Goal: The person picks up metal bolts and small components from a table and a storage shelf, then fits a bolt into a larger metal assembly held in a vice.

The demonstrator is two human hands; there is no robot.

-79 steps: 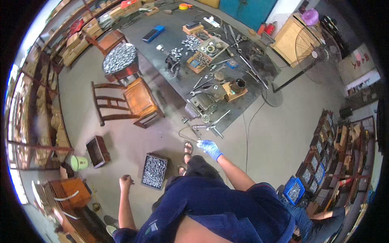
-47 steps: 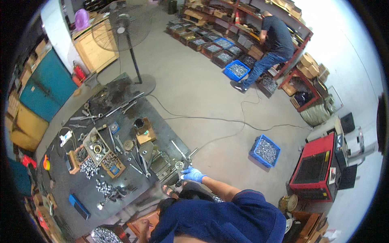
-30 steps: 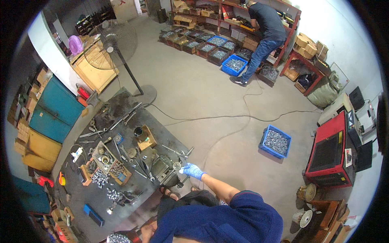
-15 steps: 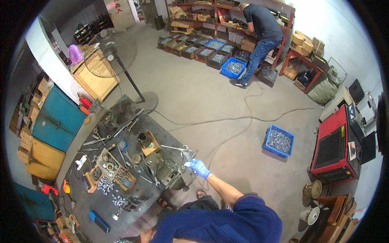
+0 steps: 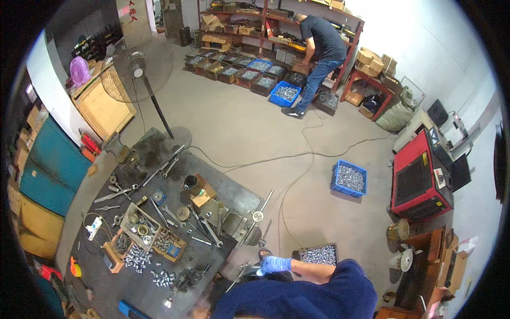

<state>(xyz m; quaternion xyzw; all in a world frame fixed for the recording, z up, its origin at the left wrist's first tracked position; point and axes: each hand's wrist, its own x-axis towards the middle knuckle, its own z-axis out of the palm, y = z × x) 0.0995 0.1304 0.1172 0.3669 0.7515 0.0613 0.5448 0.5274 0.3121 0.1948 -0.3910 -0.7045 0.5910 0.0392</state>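
In a blue glove, my right hand (image 5: 274, 264) is closed around a silver hand tool (image 5: 245, 269) with a thin rod, beside the bench's near right corner. The tool looks like an air blow gun, but its kind is not certain. A bench vise (image 5: 234, 222) is fixed at the bench's right edge, beyond that hand. My left hand (image 5: 200, 309) shows only in part at the lower edge, bare and blurred; its fingers are hidden. Small shiny metal cylinders (image 5: 138, 258) lie heaped on the dark workbench (image 5: 127, 284), with a second small pile (image 5: 163, 278) nearby.
Wrenches (image 5: 213, 234), a parts tray (image 5: 139, 223) and wooden boxes crowd the bench. Blue bins (image 5: 349, 179) of metal parts stand on the floor; a crate (image 5: 321, 255) sits by my right arm. Cables cross the floor. A co-worker (image 5: 321, 50) bends at the shelves beside a standing fan's side.
My right hand has drawn back from above the vise toward my body, taking the silver tool along. The view has turned, bringing the crate beside my arm into sight.
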